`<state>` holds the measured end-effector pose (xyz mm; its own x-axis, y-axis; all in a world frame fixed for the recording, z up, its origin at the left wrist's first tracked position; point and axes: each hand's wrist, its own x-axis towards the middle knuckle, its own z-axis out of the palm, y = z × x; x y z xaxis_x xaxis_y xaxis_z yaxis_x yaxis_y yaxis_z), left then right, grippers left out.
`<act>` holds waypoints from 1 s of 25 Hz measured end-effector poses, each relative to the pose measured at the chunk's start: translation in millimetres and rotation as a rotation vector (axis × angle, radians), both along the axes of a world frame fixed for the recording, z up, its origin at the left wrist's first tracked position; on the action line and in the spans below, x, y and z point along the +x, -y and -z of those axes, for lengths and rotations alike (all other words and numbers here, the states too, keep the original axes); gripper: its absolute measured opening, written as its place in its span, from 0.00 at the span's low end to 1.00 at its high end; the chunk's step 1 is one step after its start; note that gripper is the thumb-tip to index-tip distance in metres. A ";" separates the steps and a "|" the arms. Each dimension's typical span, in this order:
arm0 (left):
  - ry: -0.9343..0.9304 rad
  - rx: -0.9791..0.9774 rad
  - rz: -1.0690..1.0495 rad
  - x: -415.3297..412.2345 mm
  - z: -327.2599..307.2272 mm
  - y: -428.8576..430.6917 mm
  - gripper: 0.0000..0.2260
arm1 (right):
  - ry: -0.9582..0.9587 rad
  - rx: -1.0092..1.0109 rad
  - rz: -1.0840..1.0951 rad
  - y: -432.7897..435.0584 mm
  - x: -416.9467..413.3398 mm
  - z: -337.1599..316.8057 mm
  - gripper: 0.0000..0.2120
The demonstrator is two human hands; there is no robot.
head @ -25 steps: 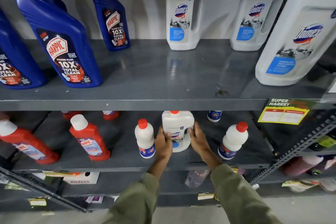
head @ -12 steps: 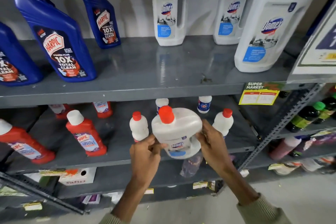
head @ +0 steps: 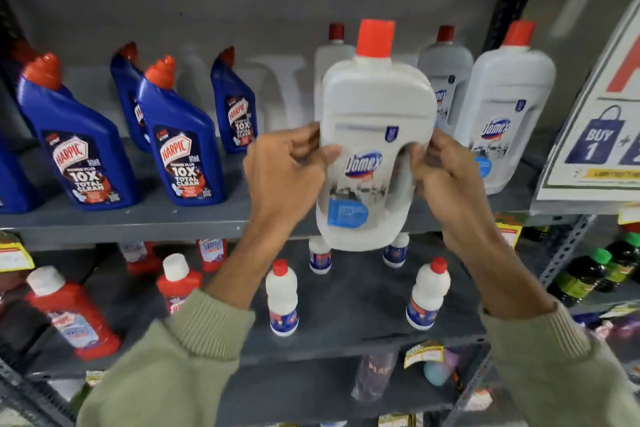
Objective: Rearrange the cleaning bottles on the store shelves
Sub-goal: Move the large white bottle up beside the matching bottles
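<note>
Both hands grip 1 white Domex bottle with a red cap, upright and lifted clear in front of the upper shelf. The left hand clasps its left edge, thumb lying across the front near the label. The right hand clasps the right edge by the handle cut-out, fingers curled round it.

Behind the held bottle and to the right of the right hand stand more white bottles with red caps on the upper shelf. To the left of the left hand, on the same shelf, stand blue Harpic bottles with red nozzles.

Below the hands, the lower shelf carries 2 small white bottles with red caps at the front and 2 more at the back, just under the held bottle. Down-left of the left hand stand red bottles with white caps. A promotion sign reading "BUY 1" hangs right of the right hand.
</note>
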<state>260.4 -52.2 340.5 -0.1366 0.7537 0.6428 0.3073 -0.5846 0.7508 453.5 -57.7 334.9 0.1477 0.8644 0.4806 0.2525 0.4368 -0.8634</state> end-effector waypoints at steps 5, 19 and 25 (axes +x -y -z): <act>0.040 -0.037 -0.098 5.1 -30.2 -56.2 0.10 | -0.005 -0.002 0.047 -63.4 -8.5 -28.5 0.11; -0.013 -0.080 -0.115 10.7 -4.9 -103.3 0.13 | 0.104 -0.045 0.102 -113.0 -8.1 -9.2 0.12; 0.018 -0.039 -0.143 -13.9 61.9 -38.8 0.09 | 0.040 0.434 0.325 -54.7 -13.0 46.7 0.11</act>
